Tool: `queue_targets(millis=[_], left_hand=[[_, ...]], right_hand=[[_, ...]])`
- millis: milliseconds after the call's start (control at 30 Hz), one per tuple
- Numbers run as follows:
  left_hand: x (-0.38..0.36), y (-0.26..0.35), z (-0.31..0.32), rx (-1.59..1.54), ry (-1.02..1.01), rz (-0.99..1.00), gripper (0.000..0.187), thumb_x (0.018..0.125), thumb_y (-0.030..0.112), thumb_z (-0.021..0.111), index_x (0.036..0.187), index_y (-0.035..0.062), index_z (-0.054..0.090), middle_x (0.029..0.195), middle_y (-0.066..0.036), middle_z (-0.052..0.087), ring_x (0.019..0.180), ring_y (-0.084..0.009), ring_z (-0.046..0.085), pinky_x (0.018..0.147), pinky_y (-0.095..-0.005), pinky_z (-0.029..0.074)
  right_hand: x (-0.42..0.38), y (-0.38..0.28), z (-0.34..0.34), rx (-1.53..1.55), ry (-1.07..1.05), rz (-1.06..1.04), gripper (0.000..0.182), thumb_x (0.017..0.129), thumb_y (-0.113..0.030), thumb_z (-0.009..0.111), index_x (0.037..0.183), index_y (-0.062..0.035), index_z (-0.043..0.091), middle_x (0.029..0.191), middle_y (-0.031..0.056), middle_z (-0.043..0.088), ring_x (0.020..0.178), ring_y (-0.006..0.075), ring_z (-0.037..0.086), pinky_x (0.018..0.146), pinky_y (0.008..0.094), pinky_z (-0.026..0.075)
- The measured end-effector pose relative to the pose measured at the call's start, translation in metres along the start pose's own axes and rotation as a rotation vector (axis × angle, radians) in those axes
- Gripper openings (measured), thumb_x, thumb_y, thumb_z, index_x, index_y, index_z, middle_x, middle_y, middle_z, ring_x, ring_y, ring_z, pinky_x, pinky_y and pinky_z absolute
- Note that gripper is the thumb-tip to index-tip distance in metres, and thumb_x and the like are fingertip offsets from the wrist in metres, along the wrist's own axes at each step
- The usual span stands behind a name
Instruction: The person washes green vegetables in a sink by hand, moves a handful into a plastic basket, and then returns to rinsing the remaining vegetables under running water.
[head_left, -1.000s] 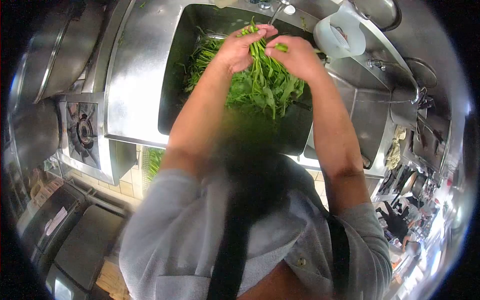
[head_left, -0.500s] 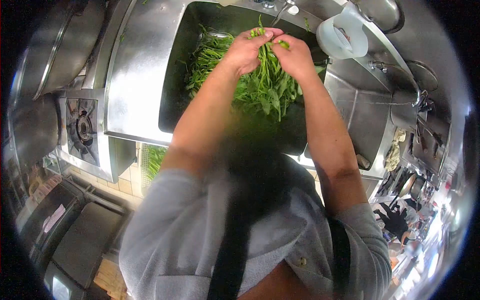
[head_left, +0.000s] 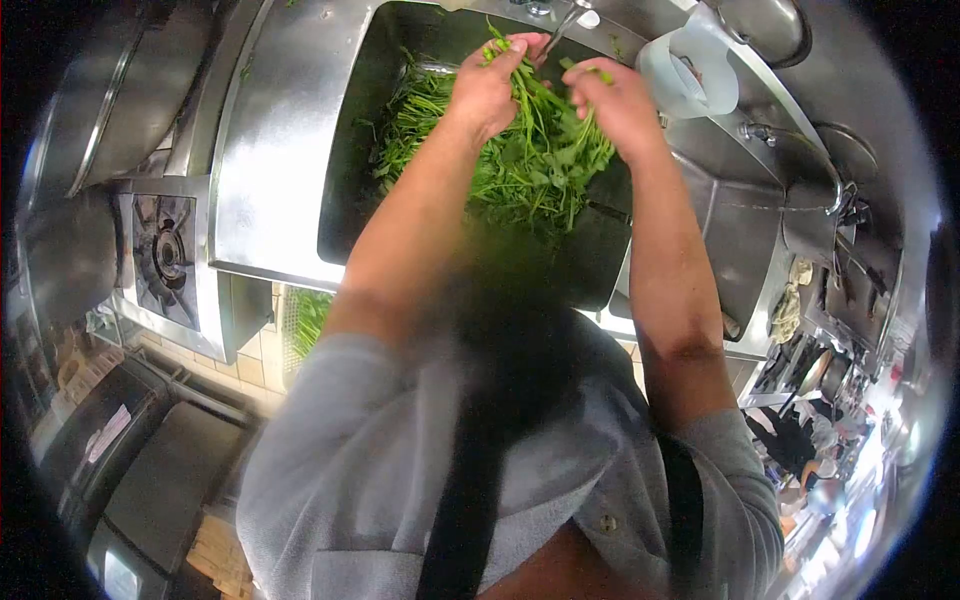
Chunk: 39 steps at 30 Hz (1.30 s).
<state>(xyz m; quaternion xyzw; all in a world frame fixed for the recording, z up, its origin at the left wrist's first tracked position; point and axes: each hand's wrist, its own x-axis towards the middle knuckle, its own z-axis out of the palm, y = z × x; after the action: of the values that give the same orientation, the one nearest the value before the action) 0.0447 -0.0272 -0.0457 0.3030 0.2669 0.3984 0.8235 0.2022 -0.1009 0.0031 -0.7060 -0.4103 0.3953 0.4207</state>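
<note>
Over the far side of a deep sink [head_left: 345, 225], my left hand [head_left: 484, 92] is closed round a bunch of leafy greens, the cut stem ends poking up past the thumb. My right hand [head_left: 618, 108] stands a little apart to the right, its fingers closed on more leafy greens [head_left: 590, 150] whose leaves hang down below it. Under both hands a heap of leafy green stems [head_left: 425, 120] fills the left and middle of the sink. Parts of the held stems are hidden by my fingers.
A faucet [head_left: 568, 20] rises behind my hands. To the right stand a translucent plastic jug [head_left: 690, 75] and a second sink basin [head_left: 745, 230]. Left lie a steel counter [head_left: 270, 150] and a gas burner [head_left: 168, 253]. A basket of greens [head_left: 308, 318] sits below the counter.
My hands, close together before, have drawn apart. The right one moved right with some greens, and the left shifted slightly up and left.
</note>
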Motion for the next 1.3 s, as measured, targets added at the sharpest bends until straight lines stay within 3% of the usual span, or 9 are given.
queue_targets(millis=[67, 233, 333, 467, 500, 700, 1133, 1200, 1300], left_hand=[[0.006, -0.008, 0.006, -0.039, 0.001, 0.010, 0.020, 0.098, 0.017, 0.052, 0.110, 0.0043, 0.062, 0.115, -0.008, 0.064, 0.103, -0.0186, 0.056, 0.089, -0.0393, 0.047], [0.010, -0.019, 0.006, -0.080, -0.095, 0.069, 0.028, 0.098, 0.023, 0.053, 0.117, 0.0036, 0.057, 0.122, -0.011, 0.061, 0.108, -0.0210, 0.056, 0.093, -0.0378, 0.048], [0.009, -0.021, 0.001, -0.041, -0.145, 0.034, 0.025, 0.096, 0.020, 0.057, 0.114, 0.0024, 0.057, 0.117, -0.011, 0.063, 0.107, -0.0186, 0.055, 0.094, -0.0355, 0.045], [-0.012, 0.004, 0.014, 0.249, -0.144, -0.067, 0.025, 0.093, 0.014, 0.062, 0.111, -0.0017, 0.056, 0.116, -0.012, 0.063, 0.109, -0.0176, 0.056, 0.098, -0.0321, 0.043], [-0.013, 0.006, 0.015, 0.256, -0.146, -0.077, 0.026, 0.093, 0.012, 0.062, 0.112, -0.0039, 0.056, 0.116, -0.013, 0.063, 0.109, -0.0192, 0.058, 0.097, -0.0328, 0.044], [0.002, -0.003, 0.008, 0.055, -0.230, -0.082, 0.027, 0.094, 0.011, 0.060, 0.116, -0.0041, 0.056, 0.113, -0.012, 0.064, 0.107, -0.0191, 0.058, 0.096, -0.0333, 0.044], [-0.011, 0.000, 0.018, 0.147, -0.103, -0.062, 0.019, 0.094, 0.013, 0.060, 0.108, 0.0010, 0.063, 0.118, -0.011, 0.062, 0.112, -0.0183, 0.054, 0.100, -0.0325, 0.039], [-0.011, -0.003, 0.015, 0.027, -0.047, 0.048, 0.018, 0.094, 0.016, 0.060, 0.104, 0.0003, 0.062, 0.124, -0.012, 0.060, 0.115, -0.0205, 0.053, 0.098, -0.0352, 0.042], [0.000, -0.008, -0.017, -0.195, -0.091, 0.019, 0.017, 0.095, 0.020, 0.059, 0.102, 0.0055, 0.062, 0.129, -0.013, 0.057, 0.116, -0.0284, 0.052, 0.094, -0.0519, 0.047]], right_hand=[[-0.002, -0.003, 0.017, -0.499, -0.048, -0.149, 0.032, 0.083, -0.030, 0.065, 0.094, 0.0000, 0.067, 0.073, 0.0098, 0.066, 0.068, 0.0195, 0.062, 0.067, 0.0318, 0.049], [0.002, 0.002, 0.024, -0.586, -0.069, -0.187, 0.033, 0.080, -0.030, 0.064, 0.094, 0.0006, 0.067, 0.068, 0.0172, 0.061, 0.062, 0.0227, 0.059, 0.064, 0.0363, 0.048], [0.003, 0.002, 0.018, -0.419, 0.008, -0.113, 0.036, 0.077, -0.032, 0.061, 0.096, -0.0024, 0.068, 0.090, 0.0231, 0.066, 0.087, 0.0408, 0.063, 0.079, 0.0438, 0.050], [0.003, -0.013, 0.000, -0.488, -0.122, 0.007, 0.038, 0.079, -0.033, 0.062, 0.099, -0.0011, 0.068, 0.088, 0.0209, 0.068, 0.083, 0.0334, 0.066, 0.079, 0.0391, 0.050], [0.006, -0.001, -0.001, -0.415, -0.084, -0.104, 0.036, 0.079, -0.033, 0.064, 0.092, -0.0004, 0.069, 0.076, 0.0138, 0.067, 0.070, 0.0230, 0.064, 0.070, 0.0350, 0.049], [0.009, 0.009, -0.006, -0.074, -0.287, 0.118, 0.018, 0.083, -0.024, 0.065, 0.085, -0.0057, 0.064, 0.072, -0.0011, 0.056, 0.061, 0.0084, 0.047, 0.059, 0.0251, 0.037], [0.008, 0.024, 0.019, -0.066, 0.121, 0.034, 0.018, 0.077, -0.018, 0.070, 0.084, -0.0017, 0.065, 0.064, -0.0016, 0.055, 0.056, 0.0089, 0.047, 0.056, 0.0243, 0.036], [0.013, 0.038, 0.011, 0.257, 0.215, 0.093, 0.029, 0.075, -0.026, 0.070, 0.089, -0.0011, 0.068, 0.063, 0.0020, 0.057, 0.056, 0.0129, 0.050, 0.056, 0.0279, 0.040], [0.008, 0.044, -0.023, 0.480, 0.220, 0.139, 0.025, 0.080, -0.019, 0.065, 0.098, -0.0012, 0.064, 0.076, 0.0069, 0.061, 0.065, 0.0196, 0.055, 0.064, 0.0325, 0.046]])
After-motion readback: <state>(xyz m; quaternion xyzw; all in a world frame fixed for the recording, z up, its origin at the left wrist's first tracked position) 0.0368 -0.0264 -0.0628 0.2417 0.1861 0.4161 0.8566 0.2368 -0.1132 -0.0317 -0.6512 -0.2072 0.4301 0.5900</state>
